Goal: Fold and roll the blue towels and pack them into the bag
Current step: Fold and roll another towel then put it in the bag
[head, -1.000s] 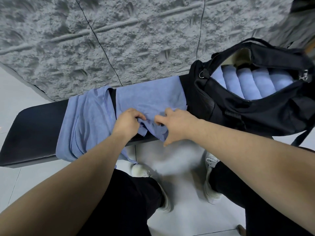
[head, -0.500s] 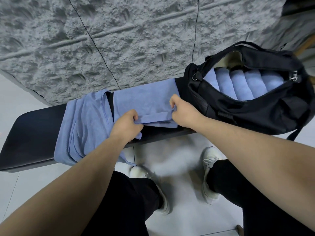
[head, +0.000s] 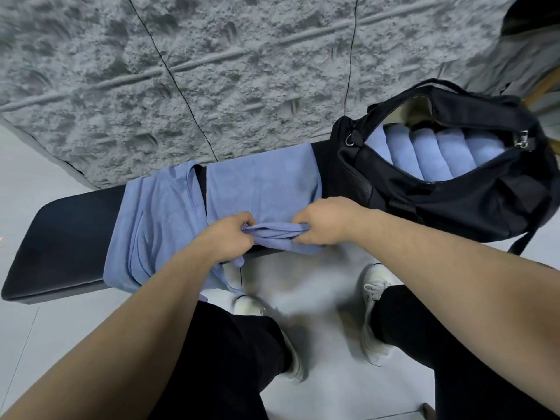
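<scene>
A blue towel lies flat across the black bench, its near edge curled into a small roll. My left hand grips the roll's left end and my right hand grips its right end. A second pile of blue towels is draped over the bench just to the left. At the right end stands the open black bag, with several rolled blue towels side by side inside it.
A rough grey stone wall rises right behind the bench. My legs in black trousers and white shoes stand on the pale tiled floor in front. The bag's strap hangs off the bench's right end.
The near edge of the towel, held flat half a second ago, is now bunched into a tighter roll. Both hands have closed in on it and turned over it.
</scene>
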Available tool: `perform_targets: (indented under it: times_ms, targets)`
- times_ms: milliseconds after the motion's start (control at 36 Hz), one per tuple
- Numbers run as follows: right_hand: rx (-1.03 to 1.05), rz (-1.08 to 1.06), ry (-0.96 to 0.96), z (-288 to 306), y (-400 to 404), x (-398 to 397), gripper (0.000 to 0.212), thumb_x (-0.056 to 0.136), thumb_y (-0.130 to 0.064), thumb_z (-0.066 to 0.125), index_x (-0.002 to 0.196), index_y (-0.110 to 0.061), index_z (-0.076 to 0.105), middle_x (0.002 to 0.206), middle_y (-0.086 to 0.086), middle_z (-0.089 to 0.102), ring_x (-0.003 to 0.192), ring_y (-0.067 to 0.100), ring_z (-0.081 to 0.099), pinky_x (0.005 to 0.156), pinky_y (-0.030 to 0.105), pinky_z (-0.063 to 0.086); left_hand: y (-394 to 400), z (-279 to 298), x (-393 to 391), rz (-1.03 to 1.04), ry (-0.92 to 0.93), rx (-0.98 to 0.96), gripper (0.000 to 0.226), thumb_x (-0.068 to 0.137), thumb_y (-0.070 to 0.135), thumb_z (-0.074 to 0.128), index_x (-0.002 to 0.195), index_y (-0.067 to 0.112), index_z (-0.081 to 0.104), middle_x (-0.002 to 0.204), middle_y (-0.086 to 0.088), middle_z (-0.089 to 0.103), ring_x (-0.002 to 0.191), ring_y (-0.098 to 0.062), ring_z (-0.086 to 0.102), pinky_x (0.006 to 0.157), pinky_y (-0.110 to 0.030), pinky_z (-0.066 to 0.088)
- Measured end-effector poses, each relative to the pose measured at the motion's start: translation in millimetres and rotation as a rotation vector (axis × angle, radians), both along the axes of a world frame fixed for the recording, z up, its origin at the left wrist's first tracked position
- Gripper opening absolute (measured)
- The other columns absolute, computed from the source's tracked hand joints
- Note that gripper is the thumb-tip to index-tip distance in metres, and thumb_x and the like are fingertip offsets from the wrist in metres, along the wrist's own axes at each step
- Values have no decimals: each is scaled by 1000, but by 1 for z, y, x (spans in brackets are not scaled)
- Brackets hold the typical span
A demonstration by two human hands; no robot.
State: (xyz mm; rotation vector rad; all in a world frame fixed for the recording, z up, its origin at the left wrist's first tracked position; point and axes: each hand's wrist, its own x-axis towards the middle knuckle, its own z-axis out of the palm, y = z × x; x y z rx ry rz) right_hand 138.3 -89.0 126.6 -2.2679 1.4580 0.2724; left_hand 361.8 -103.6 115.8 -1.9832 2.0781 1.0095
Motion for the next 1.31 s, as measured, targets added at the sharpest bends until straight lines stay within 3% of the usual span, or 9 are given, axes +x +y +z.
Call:
perform_targets:
  times_ms: [278,417,611,750,889,972,1056,1167,1306]
  targets:
    - [86,-74,-157,-4,-2,-11,20,97,-23,46,86,-8,57,95,6,55,89,25,53,80,38,45,5,12,-1,-48,-36,-37,21,82,5,44,75,23,52,65,-5,58,55,-20,51,49,-25,36]
    - [169,-238,-376,-1,3,-14,21,93,-8,45,76,-18,36,67,-1,39,56,12,35,50,25,28,7,12,-2,-42,-11,-97,22,86,1,44,68,10,37,85,-6,47,71,-25,48,62,-31,37]
    - [206,-369,-544,8,4,-19,28,84,6,36,72,-19,42,59,-6,39,45,4,37,39,13,27,8,14,-7,223,303,-144,22,91,1,40,76,14,50,57,-2,38,49,-17,38,51,-27,34]
    - [319,-352,-522,16,9,-20,8,90,-25,51,84,-20,49,54,-9,42,43,8,41,46,20,39,8,8,-5,199,355,-177,29,87,-7,34,80,9,57,61,0,41,55,-15,32,48,-24,27]
    - [302,-63,-144,24,15,-15,48,73,-70,70,89,-29,49,78,-16,47,58,2,43,55,21,30,12,13,0,71,253,-53,34,93,8,38,69,23,56,58,6,41,60,-17,37,57,-27,31]
    - [209,11,36,16,13,-12,32,84,-44,66,73,-23,44,69,-4,47,57,15,43,53,29,34,19,20,-4,-59,140,140,28,88,56,44,75,34,56,81,14,52,84,-15,49,78,-30,37]
    - [147,-8,38,11,12,-11,25,83,-22,53,62,-19,41,60,1,46,53,21,39,51,30,32,23,25,-12,-181,13,277,65,68,81,62,118,38,61,116,22,59,108,-6,54,98,-28,40]
    - [181,-78,-50,11,13,-9,23,78,-6,48,58,-16,43,40,1,52,35,13,44,47,28,38,21,15,-13,-275,-244,93,27,79,39,69,76,21,49,71,6,54,66,-14,52,59,-27,39]
    - [353,-242,-255,6,8,-11,30,63,6,40,75,-16,56,60,17,63,47,27,54,51,37,46,13,17,-12,-117,-87,-154,10,81,22,62,82,20,53,86,4,57,81,-20,56,69,-30,43]
